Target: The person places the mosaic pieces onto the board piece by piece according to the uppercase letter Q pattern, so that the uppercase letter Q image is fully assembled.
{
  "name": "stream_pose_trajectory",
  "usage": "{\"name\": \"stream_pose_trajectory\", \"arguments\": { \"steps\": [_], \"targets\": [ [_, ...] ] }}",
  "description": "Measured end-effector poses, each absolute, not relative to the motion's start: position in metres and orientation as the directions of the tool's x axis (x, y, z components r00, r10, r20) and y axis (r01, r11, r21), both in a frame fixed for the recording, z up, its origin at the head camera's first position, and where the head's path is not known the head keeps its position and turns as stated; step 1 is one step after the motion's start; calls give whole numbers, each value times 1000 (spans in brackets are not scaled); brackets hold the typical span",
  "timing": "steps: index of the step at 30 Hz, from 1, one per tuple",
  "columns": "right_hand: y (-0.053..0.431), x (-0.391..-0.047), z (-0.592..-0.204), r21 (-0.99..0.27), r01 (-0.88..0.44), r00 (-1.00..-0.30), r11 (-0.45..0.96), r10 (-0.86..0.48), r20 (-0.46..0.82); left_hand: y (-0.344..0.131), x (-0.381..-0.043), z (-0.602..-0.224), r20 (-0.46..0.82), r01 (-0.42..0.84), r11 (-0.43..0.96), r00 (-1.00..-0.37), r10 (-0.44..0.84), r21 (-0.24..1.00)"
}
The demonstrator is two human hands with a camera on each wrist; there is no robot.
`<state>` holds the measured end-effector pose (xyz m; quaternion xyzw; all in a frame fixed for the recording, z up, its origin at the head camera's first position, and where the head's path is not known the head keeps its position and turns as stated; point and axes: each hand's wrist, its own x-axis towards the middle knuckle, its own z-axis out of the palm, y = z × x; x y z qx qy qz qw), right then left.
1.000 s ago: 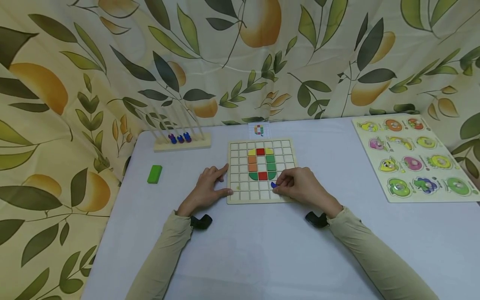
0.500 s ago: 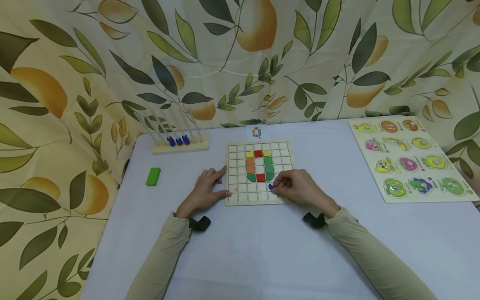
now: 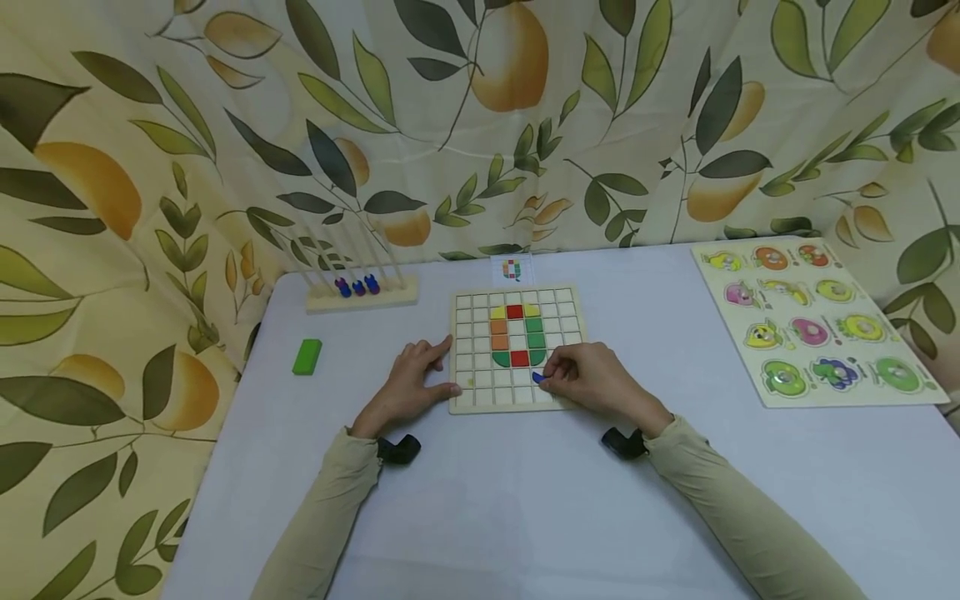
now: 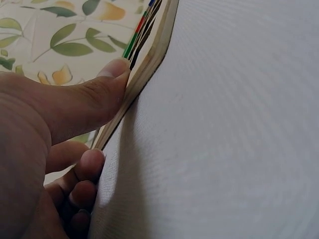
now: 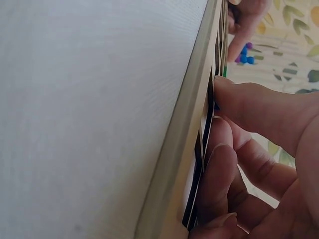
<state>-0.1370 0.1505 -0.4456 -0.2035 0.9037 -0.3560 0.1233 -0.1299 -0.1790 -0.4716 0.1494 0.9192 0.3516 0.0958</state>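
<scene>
My right hand (image 3: 596,379) pinches a small blue tile (image 3: 537,377) between thumb and fingertips, low over the wooden grid board (image 3: 558,318). In the right wrist view the thumb (image 5: 254,102) hides most of that tile. Just behind it on the grid is a ring of tiles: red (image 3: 520,358), green (image 3: 536,340), orange (image 3: 498,327) and yellow (image 3: 532,311). At the board's left edge rests my left hand (image 3: 408,382), thumb and index finger spread along the side. The left wrist view shows its thumb (image 4: 94,102) against the edge, the other fingers loosely bent.
Behind the board lies a small pattern card (image 3: 512,269). A peg stand (image 3: 360,302) with blue and purple beads is at the back left, a green block (image 3: 307,357) in front of it. On the right lies a fruit puzzle board (image 3: 813,333). A patterned cloth hangs behind.
The right hand and the blue tile have shifted slightly left across the board. The left hand stays at the board's edge. The head view has tilted a little.
</scene>
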Motion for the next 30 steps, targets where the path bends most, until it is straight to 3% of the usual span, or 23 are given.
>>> {"name": "stream_pose_trajectory", "arguments": {
  "steps": [25, 30],
  "targets": [
    [160, -146, -438, -704, -300, -864, 644, -496, -86, -182, -132, -467, -93, 193, 706, -934, 345, 682],
    [190, -153, -416, -638, -312, -907, 704, -421, -22, -200, -128, -451, -78, 197, 675, -932, 354, 711]
  ]
}}
